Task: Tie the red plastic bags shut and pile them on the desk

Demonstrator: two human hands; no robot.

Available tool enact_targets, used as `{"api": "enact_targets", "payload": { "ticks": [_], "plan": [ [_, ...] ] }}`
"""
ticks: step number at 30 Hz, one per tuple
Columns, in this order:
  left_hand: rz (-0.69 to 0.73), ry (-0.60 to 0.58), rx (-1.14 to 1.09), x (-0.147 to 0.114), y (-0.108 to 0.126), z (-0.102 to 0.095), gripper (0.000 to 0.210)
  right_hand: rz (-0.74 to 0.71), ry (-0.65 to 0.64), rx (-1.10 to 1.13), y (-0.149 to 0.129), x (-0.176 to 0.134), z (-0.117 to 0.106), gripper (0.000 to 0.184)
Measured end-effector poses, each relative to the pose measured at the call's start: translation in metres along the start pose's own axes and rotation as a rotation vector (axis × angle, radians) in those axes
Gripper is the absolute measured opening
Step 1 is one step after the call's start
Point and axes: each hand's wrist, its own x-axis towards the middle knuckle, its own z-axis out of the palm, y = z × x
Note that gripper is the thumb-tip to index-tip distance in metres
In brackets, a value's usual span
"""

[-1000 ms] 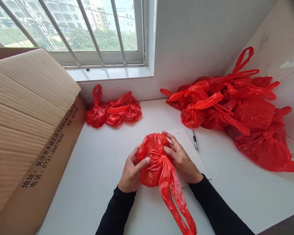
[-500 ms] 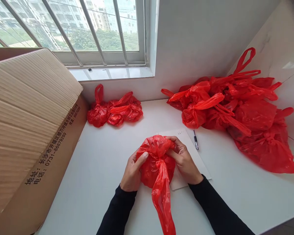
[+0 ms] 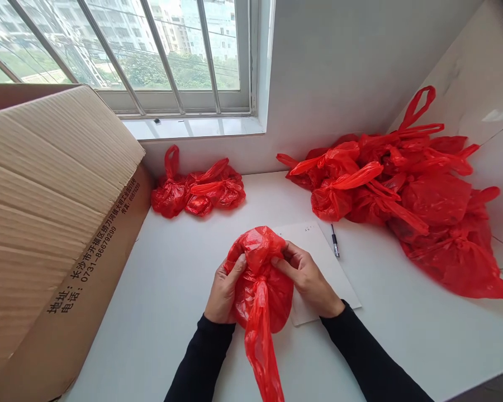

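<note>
A knotted red plastic bag [image 3: 260, 301] is held between my two hands above the white table. Its gathered neck and long handles trail down toward the near edge. My left hand [image 3: 225, 290] grips the bag's left side, thumb on top. On the right side, my right hand [image 3: 308, 276] pinches the plastic near the knot between thumb and fingers. What is inside the bag cannot be made out. Partly under the bag and right hand lies a white sheet of paper [image 3: 327, 273], with a black pen [image 3: 335, 243] beside its right edge.
An open cardboard box [image 3: 96, 268] stands at the left. Several small red bags [image 3: 201, 190] sit by the wall below the barred window [image 3: 184, 61]. A large pile of tied red bags [image 3: 402, 190] fills the back right of the table [image 3: 159, 335].
The bag has shifted a little left and been turned slightly in my hands. My right hand has moved left with it, its thumb now closer to the knot.
</note>
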Motion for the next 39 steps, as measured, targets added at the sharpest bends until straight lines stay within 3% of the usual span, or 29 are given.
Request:
{"api": "enact_targets", "payload": {
  "ticks": [7, 13, 16, 19, 23, 27, 30, 34, 39],
  "plan": [
    [-0.045, -0.113, 0.135, -0.006, -0.001, 0.005, 0.033, -0.026, 0.151, 0.079, 0.000, 0.000, -0.001, 0.024],
    [0.037, 0.020, 0.063, -0.007, 0.006, 0.003, 0.034, 0.077, 0.097, 0.113, -0.003, 0.000, -0.003, 0.039],
    [0.056, 0.026, -0.009, -0.007, 0.012, 0.002, 0.043, 0.118, 0.044, 0.116, -0.001, 0.000, -0.006, 0.045],
    [0.055, -0.024, 0.012, -0.008, 0.012, 0.003, 0.053, 0.047, 0.107, 0.083, 0.001, 0.001, -0.007, 0.038],
    [0.018, -0.055, 0.092, -0.008, 0.005, 0.008, 0.047, 0.010, 0.197, 0.088, -0.003, 0.000, -0.008, 0.030],
    [0.075, 0.028, 0.064, -0.006, 0.003, 0.006, 0.045, 0.169, 0.087, 0.152, -0.009, -0.002, -0.007, 0.043],
    [0.094, 0.069, 0.043, -0.002, 0.004, 0.001, 0.041, 0.196, 0.022, 0.098, -0.008, -0.002, -0.006, 0.053],
    [0.024, 0.092, 0.065, -0.001, 0.002, -0.002, 0.037, 0.116, 0.084, 0.066, -0.005, -0.002, -0.004, 0.031],
    [-0.040, -0.051, 0.220, -0.006, -0.001, 0.005, 0.049, 0.127, 0.134, 0.102, -0.008, -0.003, -0.006, 0.025]
  ]
}}
